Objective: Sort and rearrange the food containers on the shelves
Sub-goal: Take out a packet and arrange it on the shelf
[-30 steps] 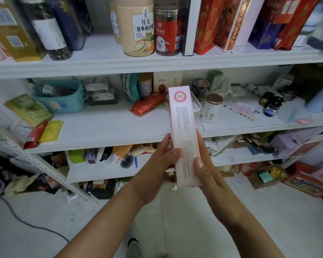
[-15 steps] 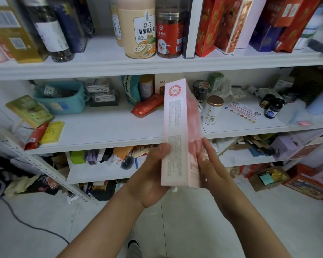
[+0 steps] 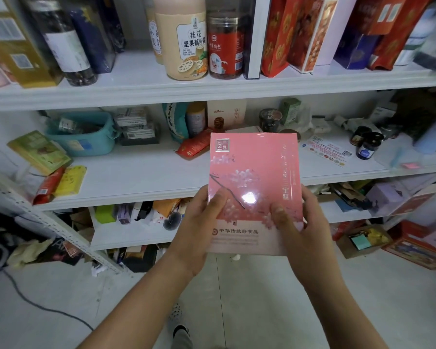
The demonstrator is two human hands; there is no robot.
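Observation:
A flat pink food box (image 3: 254, 177) with a blossom print and a pale bottom band faces me, held upright in front of the middle shelf (image 3: 141, 177). My left hand (image 3: 199, 230) grips its lower left edge, thumb across the front. My right hand (image 3: 300, 227) grips its lower right edge, thumb also on the front. Behind the box stand a beige jar (image 3: 184, 41) and a red-labelled jar (image 3: 225, 46) on the top shelf (image 3: 136, 89).
The middle shelf carries a teal basket (image 3: 86, 137), green and yellow packets (image 3: 40, 152), a red pouch (image 3: 191, 148), small dark jars (image 3: 366, 147) and a leaflet (image 3: 325, 151). Red gift boxes (image 3: 300, 31) stand at upper right. The lower shelf and floor hold cluttered cartons.
The box has been turned from its narrow white side to its broad pink front. Both hands shifted from flat palms on its sides to thumbs over the front.

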